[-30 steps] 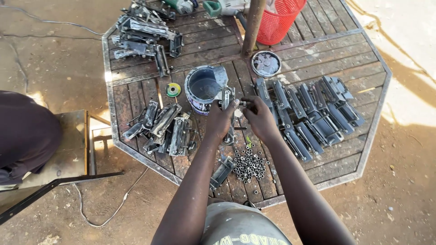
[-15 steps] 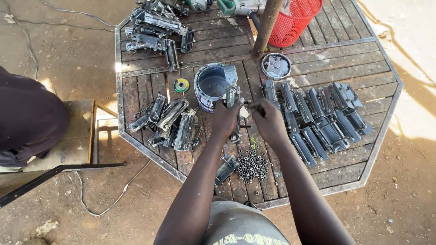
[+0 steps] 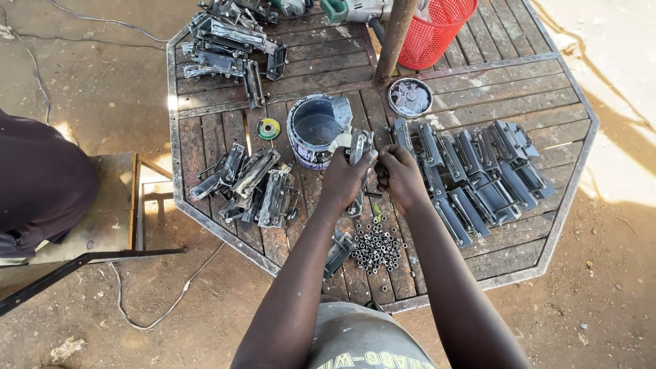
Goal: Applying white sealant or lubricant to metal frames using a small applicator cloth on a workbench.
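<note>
The metal part [image 3: 358, 160] stands between the two hands over the middle of the wooden table [image 3: 519, 75], just in front of the paint tin [image 3: 316, 137]. Its long axis runs roughly away from the person, top end toward the tin, lower end hidden behind the left hand [image 3: 345, 181]. That hand wraps the part from the left, fingers closed round its body. The right hand [image 3: 398, 174] meets it from the right, fingertips pinched narrow at the part's side; whether they hold something small there I cannot tell. Both hands are at the part, the left carrying it.

Below the hands lies a heap of small nuts [image 3: 376, 247], near enough to reach, and another part [image 3: 338, 251] just left of it. To the right, rows of grey parts [image 3: 478, 174] fill the boards; to the left, a loose pile [image 3: 253, 184]. Open boards remain only near the table's close edge. A red basket [image 3: 437, 31] and a lid [image 3: 410, 97] sit farther off.
</note>
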